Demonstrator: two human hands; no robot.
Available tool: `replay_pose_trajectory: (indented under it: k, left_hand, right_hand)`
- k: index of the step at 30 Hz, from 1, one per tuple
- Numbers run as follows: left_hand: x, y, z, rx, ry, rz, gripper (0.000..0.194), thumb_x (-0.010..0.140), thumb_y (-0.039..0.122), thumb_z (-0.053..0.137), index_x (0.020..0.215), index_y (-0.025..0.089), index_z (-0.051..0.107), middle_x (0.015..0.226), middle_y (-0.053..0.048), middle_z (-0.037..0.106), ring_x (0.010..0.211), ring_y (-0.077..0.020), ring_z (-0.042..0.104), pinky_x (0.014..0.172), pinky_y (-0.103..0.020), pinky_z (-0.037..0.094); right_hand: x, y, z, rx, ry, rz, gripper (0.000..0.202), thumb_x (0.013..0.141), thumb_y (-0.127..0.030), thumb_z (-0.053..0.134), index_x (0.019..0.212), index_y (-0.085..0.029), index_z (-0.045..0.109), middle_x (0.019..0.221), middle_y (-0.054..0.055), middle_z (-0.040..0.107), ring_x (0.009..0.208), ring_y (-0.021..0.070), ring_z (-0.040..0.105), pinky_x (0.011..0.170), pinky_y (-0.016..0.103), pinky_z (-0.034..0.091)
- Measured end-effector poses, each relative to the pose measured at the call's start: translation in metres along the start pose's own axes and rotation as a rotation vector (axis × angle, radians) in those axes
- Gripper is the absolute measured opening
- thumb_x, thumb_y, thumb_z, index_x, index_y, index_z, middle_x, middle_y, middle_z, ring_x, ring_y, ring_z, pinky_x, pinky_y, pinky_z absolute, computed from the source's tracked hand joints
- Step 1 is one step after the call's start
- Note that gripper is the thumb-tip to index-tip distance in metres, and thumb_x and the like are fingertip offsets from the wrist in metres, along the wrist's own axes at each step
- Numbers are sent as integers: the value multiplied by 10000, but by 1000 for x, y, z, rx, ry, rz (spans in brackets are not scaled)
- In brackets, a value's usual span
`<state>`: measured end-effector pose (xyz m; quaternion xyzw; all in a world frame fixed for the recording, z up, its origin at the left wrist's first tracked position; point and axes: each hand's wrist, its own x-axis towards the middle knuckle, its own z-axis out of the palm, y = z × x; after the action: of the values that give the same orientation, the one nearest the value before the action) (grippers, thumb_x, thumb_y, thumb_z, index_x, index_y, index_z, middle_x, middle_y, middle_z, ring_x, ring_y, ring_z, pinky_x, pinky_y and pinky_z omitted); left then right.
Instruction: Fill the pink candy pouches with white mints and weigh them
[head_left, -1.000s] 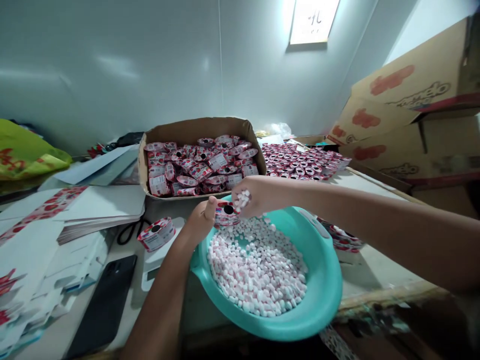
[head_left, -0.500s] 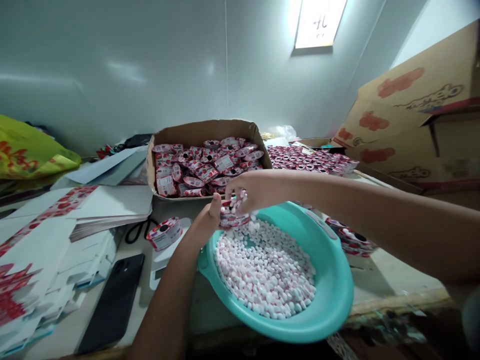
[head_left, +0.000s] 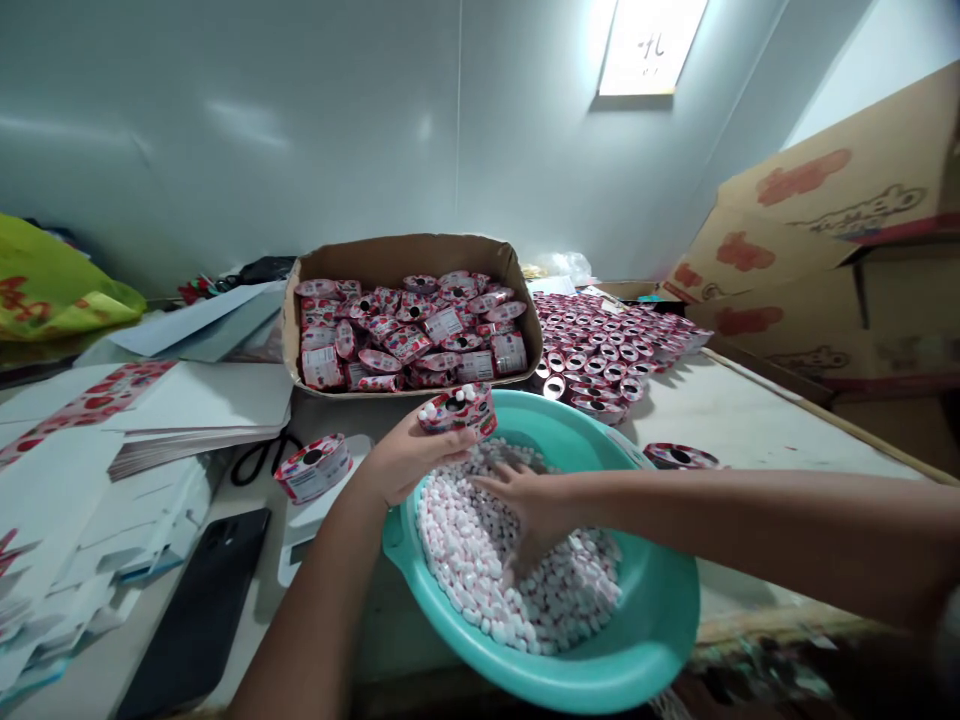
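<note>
Printed pack [head_left: 466, 413] clamped by left hand's fingers [head_left: 450, 443]; right hand [head_left: 541, 508], fingers spread, pressed into white pellets [head_left: 480, 590] in teal basin [head_left: 664, 640].

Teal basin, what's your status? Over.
Left hand holding patterned box. Right hand open among white pellets in teal basin. Loose pellets atop box, beside its hole.

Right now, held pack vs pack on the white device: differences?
Held pack is in the left hand; the other pack rests on the white device.
White pieces top the held pack; none show clearly on the other pack.
Shared: red print, dark top hole.
</note>
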<state>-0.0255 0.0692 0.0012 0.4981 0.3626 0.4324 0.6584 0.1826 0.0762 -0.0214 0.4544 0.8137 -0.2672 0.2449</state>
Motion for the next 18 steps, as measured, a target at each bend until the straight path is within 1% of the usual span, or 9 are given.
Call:
replay_pose_trajectory:
  k: [2, 3, 5, 7, 9, 11, 15, 17, 18]
  left_hand:
    - [1, 0, 3, 58, -13, -22, 722, 550, 397, 949, 1177, 189, 659, 1157, -117, 723, 1106, -292, 661, 904, -382, 555]
    - [1, 0, 5, 89, -27, -27, 703, 572, 379, 937, 1193, 197, 662, 1177, -116, 719, 1110, -295, 660, 890, -376, 556]
    - [2, 0, 7, 169, -51, -16, 633, 631, 362, 896, 1204, 207, 675, 1208, -108, 713, 1127, -298, 655, 899, -369, 547]
    - [2, 0, 10, 282, -68, 4, 556, 668, 335, 860, 1185, 207, 697, 1201, -96, 718, 1135, -297, 653, 929, -357, 527]
    - [2, 0, 12, 386, -76, 5, 503, 688, 324, 829, 1161, 202, 715, 1156, -89, 732, 1105, -300, 664, 914, -348, 519]
    - [1, 1, 13, 476, -71, -14, 458, 697, 320, 800, 1132, 194, 729, 1085, -89, 747, 1032, -308, 682, 839, -347, 524]
    - [-1, -1, 14, 612, -94, -15, 371, 706, 296, 755, 1064, 199, 742, 1020, -69, 752, 980, -301, 684, 765, -324, 500]
    - [-1, -3, 13, 663, -121, -13, 356, 720, 293, 732, 1065, 207, 738, 1030, -59, 751, 975, -289, 683, 759, -315, 490]
    - [-1, -4, 12, 691, -126, -15, 356, 722, 287, 720, 1069, 210, 735, 1030, -55, 750, 961, -283, 684, 751, -313, 485]
  right_hand:
    - [8, -13, 8, -8, -18, -121, 1625, 309, -602, 933, 1620, -362, 2, 1697, 153, 1, 1513, 487, -30, 1175, 673, 192]
    - [7, -17, 9, -8, -16, -202, 1578, 335, -596, 927, 1620, -370, 40, 1699, 134, 52, 1522, 469, -7, 1191, 651, 172]
    - [0, -21, 11, 14, 8, -356, 1427, 399, -577, 910, 1609, -353, 188, 1675, 116, 208, 1527, 430, 123, 1219, 569, 188]
    - [-11, -19, 14, 65, 27, -449, 1233, 471, -549, 878, 1559, -334, 340, 1607, 92, 372, 1488, 363, 301, 1215, 439, 262]
    - [-20, -15, 18, 132, 1, -439, 1088, 516, -499, 846, 1508, -349, 424, 1531, 48, 488, 1392, 298, 469, 1143, 328, 374]
    - [-24, -13, 21, 179, -48, -399, 988, 535, -435, 821, 1462, -374, 482, 1471, 5, 557, 1294, 267, 570, 1054, 286, 452]
    - [-17, -22, 22, 102, -145, -337, 961, 481, -307, 814, 1408, -347, 562, 1358, 19, 657, 1197, 291, 636, 986, 310, 496]
    - [-14, -32, 13, 25, -151, -319, 901, 449, -254, 816, 1327, -338, 633, 1265, 17, 711, 1105, 294, 677, 923, 314, 530]
    - [-14, -36, 6, -4, -140, -324, 827, 438, -230, 816, 1248, -331, 682, 1172, 1, 746, 1017, 282, 701, 855, 307, 553]
